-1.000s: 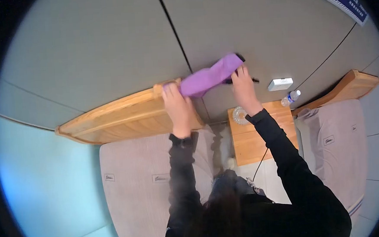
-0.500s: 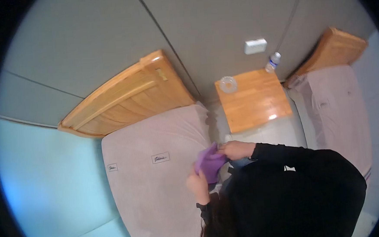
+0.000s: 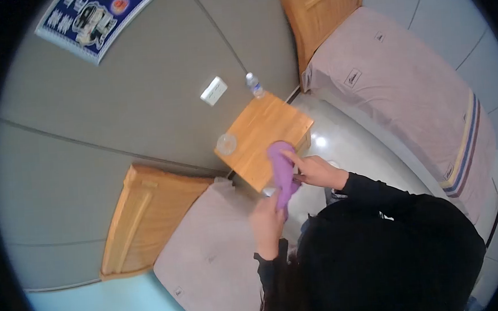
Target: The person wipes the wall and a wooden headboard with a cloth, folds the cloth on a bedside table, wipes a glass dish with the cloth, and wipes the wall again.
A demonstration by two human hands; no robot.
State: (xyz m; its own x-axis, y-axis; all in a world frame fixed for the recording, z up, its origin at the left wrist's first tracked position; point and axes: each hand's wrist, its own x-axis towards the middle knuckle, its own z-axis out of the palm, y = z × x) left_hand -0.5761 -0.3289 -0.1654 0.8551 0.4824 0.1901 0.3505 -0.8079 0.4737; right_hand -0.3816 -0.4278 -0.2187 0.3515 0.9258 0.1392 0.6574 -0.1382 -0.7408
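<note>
A limp purple cloth (image 3: 283,167) stretches between my two hands, its upper end overlapping the near side of the wooden nightstand (image 3: 269,117) in the head view. My left hand (image 3: 266,220) is closed on the lower end of the cloth. At its right edge, my right hand (image 3: 318,171) pinches the cloth, forefinger laid along it. Behind the cloth, a clear glass ashtray (image 3: 226,144) rests at the nightstand's left corner. A plastic water bottle (image 3: 254,85) with a blue label stands upright at its back corner.
Beds with pink covers stand on both sides: the left bed (image 3: 209,255) near my left hand, the right bed (image 3: 399,89) further off. A white socket box (image 3: 213,91) is on the wall. Above left hangs a blue pennant (image 3: 95,19). Pale floor (image 3: 339,133) shows between the beds.
My view has turned right, bringing the nightstand in front of my hands and the pennant into sight. The cloth, bunched over the left bed before, now hangs longer between both hands.
</note>
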